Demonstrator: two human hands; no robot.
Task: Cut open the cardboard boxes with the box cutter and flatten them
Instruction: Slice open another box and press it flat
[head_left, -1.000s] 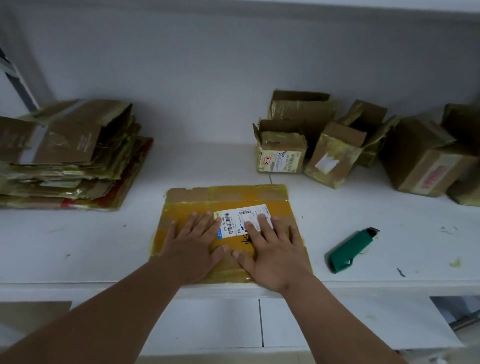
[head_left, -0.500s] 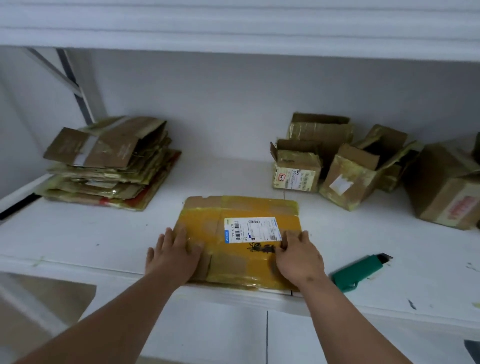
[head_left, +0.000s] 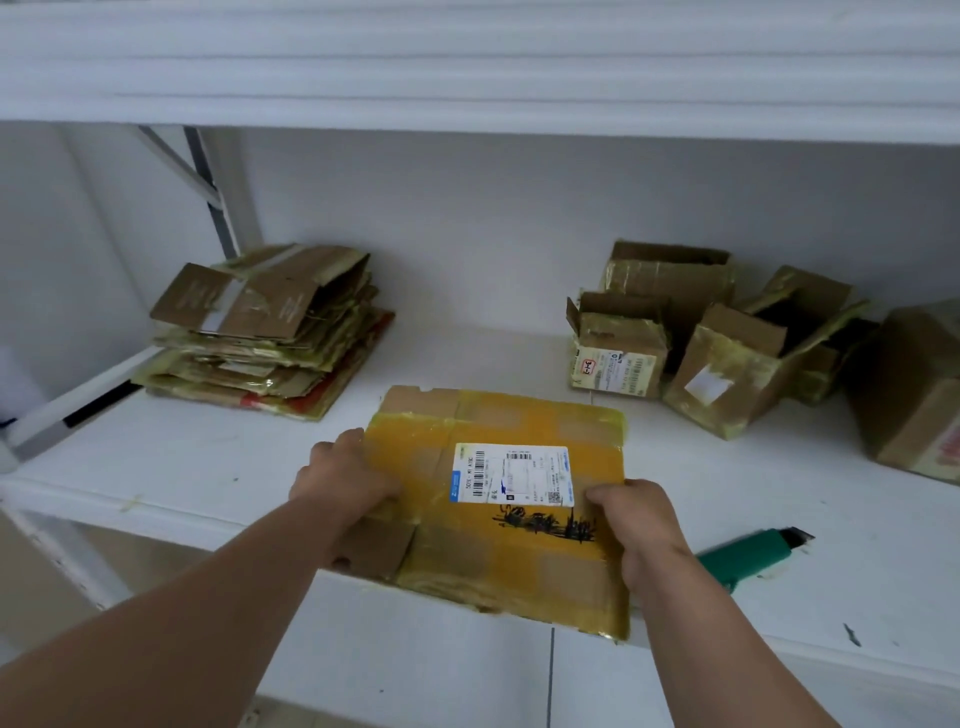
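A flattened cardboard box, covered in yellow tape with a white shipping label, is lifted at its near edge off the white shelf. My left hand grips its left edge. Its right side is held by my right hand, fingers curled over the top. The green box cutter lies on the shelf just right of my right hand, blade end pointing right.
A stack of flattened boxes sits at the back left. Several uncut or half-open boxes crowd the back right. An upper shelf hangs overhead. A metal bracket stands at the left wall.
Both hands went from pressing flat on the box to gripping its left and right edges. The box's near edge now sticks out past the shelf's front edge. The camera has turned left and up.
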